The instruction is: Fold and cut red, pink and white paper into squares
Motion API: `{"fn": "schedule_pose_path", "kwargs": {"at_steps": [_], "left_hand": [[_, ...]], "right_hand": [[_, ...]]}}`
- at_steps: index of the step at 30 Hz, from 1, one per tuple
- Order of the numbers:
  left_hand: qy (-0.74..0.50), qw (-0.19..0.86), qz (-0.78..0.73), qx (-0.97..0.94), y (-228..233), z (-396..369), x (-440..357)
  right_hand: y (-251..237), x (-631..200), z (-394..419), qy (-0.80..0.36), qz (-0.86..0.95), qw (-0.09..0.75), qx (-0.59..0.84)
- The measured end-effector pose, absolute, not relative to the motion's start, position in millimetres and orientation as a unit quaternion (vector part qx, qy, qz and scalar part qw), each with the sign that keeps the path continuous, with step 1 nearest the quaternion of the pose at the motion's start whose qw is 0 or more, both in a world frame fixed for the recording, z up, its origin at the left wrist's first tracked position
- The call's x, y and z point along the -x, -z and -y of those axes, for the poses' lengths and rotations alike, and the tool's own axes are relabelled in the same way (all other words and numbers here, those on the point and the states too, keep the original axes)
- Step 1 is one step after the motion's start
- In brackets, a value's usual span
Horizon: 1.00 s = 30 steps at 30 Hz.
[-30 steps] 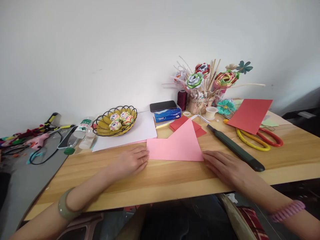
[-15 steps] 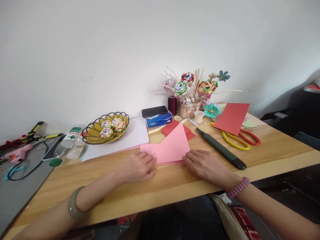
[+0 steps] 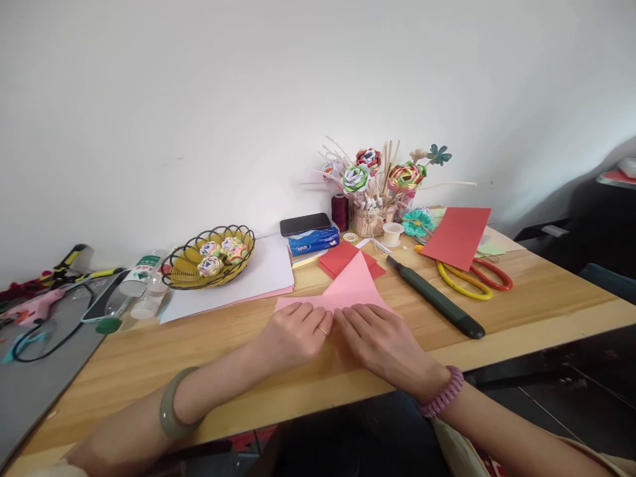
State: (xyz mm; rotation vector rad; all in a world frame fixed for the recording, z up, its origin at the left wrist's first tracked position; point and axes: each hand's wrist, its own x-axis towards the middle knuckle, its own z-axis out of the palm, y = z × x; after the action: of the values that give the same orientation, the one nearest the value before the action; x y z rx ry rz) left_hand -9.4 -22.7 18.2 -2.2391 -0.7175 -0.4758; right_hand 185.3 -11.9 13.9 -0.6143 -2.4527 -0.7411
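Observation:
A folded sheet of pink paper (image 3: pixel 355 285) lies on the table in front of me, one point aimed at the wall. My left hand (image 3: pixel 298 334) is closed over its near edge, fingers curled, a ring on one finger. Close beside it, my right hand (image 3: pixel 377 338) presses the same edge with its fingers together. The fingertips of both hands nearly meet at the middle and hide that part of the fold. Just behind the pink tip are small red paper squares (image 3: pixel 340 255).
A dark green cutter-like tool (image 3: pixel 437 298) lies to the right, near scissors (image 3: pixel 464 279) under red paper (image 3: pixel 458 237). Behind stand paper flowers in a basket (image 3: pixel 372 220), a thread spool (image 3: pixel 340 212) and a tissue pack (image 3: pixel 314 241). Left are a yellow basket (image 3: pixel 181 273) and a bottle (image 3: pixel 144 277).
Both hands have slid inward along the paper's near edge, from its two ends to the middle. The pink paper has turned slightly and sits a little lower in view.

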Motion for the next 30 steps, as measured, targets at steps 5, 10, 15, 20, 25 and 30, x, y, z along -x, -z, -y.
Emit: {"fn": "schedule_pose_path", "kwargs": {"at_steps": [5, 10, 15, 20, 25, 30], "left_hand": [[0.191, 0.369, 0.261, 0.871, -31.3, 28.0, 17.0], [0.203, 0.366, 0.244, 0.875, -36.7, 31.3, 42.7], [0.199, 0.367, 0.238, 0.877, -36.7, 37.6, 72.0], [0.193, 0.359, 0.223, 0.886, -31.7, 46.1, 75.0], [0.207, 0.346, 0.183, 0.897, -22.5, 54.3, 39.4], [0.184, 0.35, 0.201, 0.896, -16.5, 63.9, 37.5]], "right_hand": [[-16.8, -199.5, 5.6, 0.265, 0.907, 0.263, 0.196], [-18.5, -232.6, 0.8, 0.259, 0.915, 0.249, 0.184], [-12.6, -265.7, -3.0, 0.256, 0.914, 0.241, 0.205], [-13.2, -255.3, 8.6, 0.244, 0.902, 0.267, 0.235], [-14.2, -213.5, 28.0, 0.242, 0.906, 0.29, 0.19], [-3.6, -221.4, 24.9, 0.244, 0.908, 0.3, 0.16]]}}
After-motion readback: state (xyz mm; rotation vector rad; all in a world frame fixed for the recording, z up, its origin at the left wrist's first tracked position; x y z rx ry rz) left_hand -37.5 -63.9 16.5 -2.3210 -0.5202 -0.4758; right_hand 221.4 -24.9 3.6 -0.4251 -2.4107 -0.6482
